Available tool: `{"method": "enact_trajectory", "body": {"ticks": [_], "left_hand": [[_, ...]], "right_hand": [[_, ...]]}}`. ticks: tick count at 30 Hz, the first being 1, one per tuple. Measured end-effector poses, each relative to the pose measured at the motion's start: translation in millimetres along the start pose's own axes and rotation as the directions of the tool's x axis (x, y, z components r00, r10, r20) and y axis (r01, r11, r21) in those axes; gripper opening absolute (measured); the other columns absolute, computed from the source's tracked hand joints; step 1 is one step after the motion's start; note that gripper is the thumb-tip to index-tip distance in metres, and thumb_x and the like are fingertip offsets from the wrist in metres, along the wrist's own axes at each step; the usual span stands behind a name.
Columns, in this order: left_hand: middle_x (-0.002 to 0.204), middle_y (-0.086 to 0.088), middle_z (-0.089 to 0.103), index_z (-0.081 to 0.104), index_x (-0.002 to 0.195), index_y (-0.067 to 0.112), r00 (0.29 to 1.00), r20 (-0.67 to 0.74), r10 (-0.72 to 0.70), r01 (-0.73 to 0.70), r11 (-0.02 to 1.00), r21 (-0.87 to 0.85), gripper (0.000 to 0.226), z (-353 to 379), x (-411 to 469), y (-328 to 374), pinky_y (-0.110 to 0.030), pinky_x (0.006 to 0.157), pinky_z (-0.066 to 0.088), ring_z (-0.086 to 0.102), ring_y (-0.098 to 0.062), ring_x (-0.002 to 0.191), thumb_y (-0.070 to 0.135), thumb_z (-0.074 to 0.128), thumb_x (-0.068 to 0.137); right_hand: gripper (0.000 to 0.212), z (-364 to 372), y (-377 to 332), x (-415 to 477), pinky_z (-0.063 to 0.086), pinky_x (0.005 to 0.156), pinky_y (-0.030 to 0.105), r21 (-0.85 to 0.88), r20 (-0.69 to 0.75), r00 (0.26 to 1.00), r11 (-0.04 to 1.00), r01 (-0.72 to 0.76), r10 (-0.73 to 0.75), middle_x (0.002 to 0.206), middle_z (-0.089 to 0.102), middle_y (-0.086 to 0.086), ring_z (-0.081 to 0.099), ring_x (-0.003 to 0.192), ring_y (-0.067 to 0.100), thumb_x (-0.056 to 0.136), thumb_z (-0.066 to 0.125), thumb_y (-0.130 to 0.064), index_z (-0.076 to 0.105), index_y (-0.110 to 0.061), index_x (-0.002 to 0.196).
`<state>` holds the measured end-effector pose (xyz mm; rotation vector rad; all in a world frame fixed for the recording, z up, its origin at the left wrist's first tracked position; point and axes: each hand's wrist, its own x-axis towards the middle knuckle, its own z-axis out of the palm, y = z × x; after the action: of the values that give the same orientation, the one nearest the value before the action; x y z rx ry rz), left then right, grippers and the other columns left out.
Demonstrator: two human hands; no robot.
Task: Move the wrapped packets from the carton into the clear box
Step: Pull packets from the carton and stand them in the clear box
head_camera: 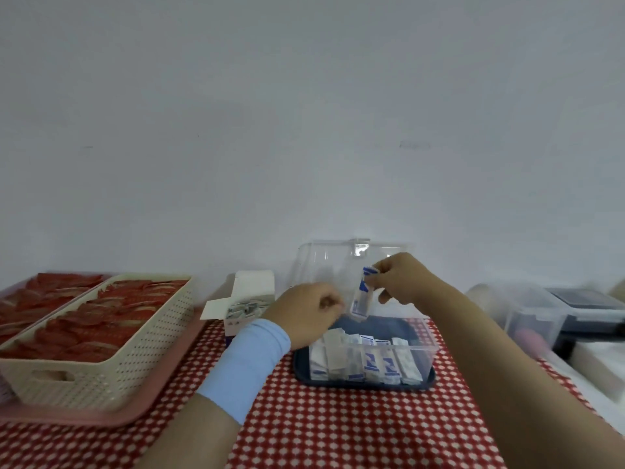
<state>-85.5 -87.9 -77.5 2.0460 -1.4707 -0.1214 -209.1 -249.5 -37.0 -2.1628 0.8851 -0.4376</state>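
With your right hand (399,279) pinching the top of the wrapped packet (361,297) upright over the clear box (426,335), lower it straight in behind the standing row (368,362) before releasing; your left hand (309,311) is curled beside it, holding what I cannot tell.

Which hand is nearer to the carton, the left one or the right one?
Left. The left hand is just right of the carton; the right hand is farther right, above the clear box, pinching a packet.
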Motion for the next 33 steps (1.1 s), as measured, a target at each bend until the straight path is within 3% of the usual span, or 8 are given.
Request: {"method": "enact_trajectory", "body": {"ticks": [3, 8, 11, 15, 20, 25, 30, 33], "left_hand": [[0.103, 0.009, 0.069, 0.073, 0.104, 0.029, 0.978, 0.190, 0.084, -0.152, 0.912, 0.381, 0.041, 9, 6, 10, -0.034, 0.117, 0.020, 0.055, -0.016, 0.107, 0.048, 0.040, 0.086], [0.147, 0.002, 0.049, 0.055, 0.139, 0.031, 0.889, 0.442, -0.116, -0.192, 0.782, 0.593, 0.085, 14, 11, 6, -0.050, 0.120, -0.011, 0.023, -0.022, 0.146, 0.085, 0.041, 0.076], [0.146, 0.002, 0.049, 0.054, 0.140, 0.028, 0.845, 0.506, -0.174, -0.238, 0.723, 0.648, 0.091, 20, 12, -2, -0.051, 0.118, -0.018, 0.020, -0.024, 0.147, 0.087, 0.045, 0.071], [0.133, 0.001, 0.059, 0.063, 0.128, 0.026, 0.854, 0.497, -0.153, -0.259, 0.704, 0.661, 0.080, 27, 12, -11, -0.049, 0.118, -0.018, 0.032, -0.022, 0.139, 0.082, 0.048, 0.074], [0.121, 0.004, 0.063, 0.065, 0.123, 0.027, 0.873, 0.476, -0.104, -0.247, 0.748, 0.616, 0.061, 29, 10, -13, -0.045, 0.121, 0.004, 0.045, -0.020, 0.125, 0.069, 0.054, 0.081], [0.100, 0.002, 0.064, 0.069, 0.107, 0.025, 0.897, 0.441, -0.040, -0.254, 0.770, 0.586, 0.044, 29, 8, -13, -0.038, 0.111, 0.025, 0.050, -0.021, 0.107, 0.060, 0.059, 0.083], [0.098, 0.002, 0.064, 0.070, 0.104, 0.024, 0.902, 0.431, -0.023, -0.263, 0.763, 0.590, 0.044, 31, 8, -17, -0.038, 0.113, 0.024, 0.050, -0.021, 0.106, 0.060, 0.057, 0.084], [0.095, 0.004, 0.066, 0.070, 0.098, 0.025, 0.905, 0.425, -0.007, -0.276, 0.751, 0.600, 0.045, 32, 8, -17, -0.044, 0.119, 0.010, 0.052, -0.020, 0.106, 0.064, 0.052, 0.084]], "right_hand": [[0.012, 12, 5, 3, 0.036, 0.035, 0.013, -0.119, 0.086, 0.995, 0.992, -0.033, 0.043, 0.072, 0.068, 0.006, 0.059, 0.051, 0.012, 0.092, 0.065, -0.009, 0.072, -0.003, 0.085], [0.021, 29, 11, 2, 0.036, 0.033, 0.011, -0.232, 0.205, 0.971, 0.970, -0.073, 0.122, 0.091, 0.072, 0.012, 0.063, 0.057, 0.012, 0.094, 0.063, -0.011, 0.072, 0.004, 0.105], [0.021, 37, 12, 5, 0.039, 0.035, 0.012, -0.267, 0.256, 0.953, 0.959, -0.093, 0.164, 0.088, 0.071, 0.010, 0.064, 0.058, 0.014, 0.095, 0.063, -0.012, 0.069, 0.006, 0.106], [0.017, 49, 18, 13, 0.045, 0.043, 0.016, -0.351, 0.273, 0.946, 0.934, -0.072, 0.176, 0.075, 0.067, 0.005, 0.061, 0.054, 0.011, 0.095, 0.064, -0.014, 0.069, 0.002, 0.098], [0.022, 68, 26, 24, 0.053, 0.082, 0.030, -0.468, 0.259, 0.950, 0.883, -0.035, 0.175, 0.099, 0.070, 0.013, 0.062, 0.079, 0.020, 0.094, 0.066, -0.021, 0.068, -0.002, 0.105], [0.038, 78, 34, 30, 0.050, 0.090, 0.033, -0.620, 0.192, 0.967, 0.785, -0.016, 0.171, 0.099, 0.055, 0.007, 0.055, 0.092, 0.022, 0.090, 0.071, -0.030, 0.061, -0.006, 0.117], [0.033, 77, 33, 30, 0.056, 0.088, 0.036, -0.613, 0.113, 0.978, 0.787, -0.069, 0.174, 0.086, 0.061, 0.003, 0.067, 0.091, 0.023, 0.079, 0.081, -0.032, 0.056, -0.014, 0.091], [0.030, 76, 34, 30, 0.056, 0.084, 0.033, -0.611, 0.101, 0.983, 0.789, -0.061, 0.154, 0.081, 0.061, 0.003, 0.066, 0.083, 0.021, 0.080, 0.080, -0.031, 0.057, -0.013, 0.086]]}}
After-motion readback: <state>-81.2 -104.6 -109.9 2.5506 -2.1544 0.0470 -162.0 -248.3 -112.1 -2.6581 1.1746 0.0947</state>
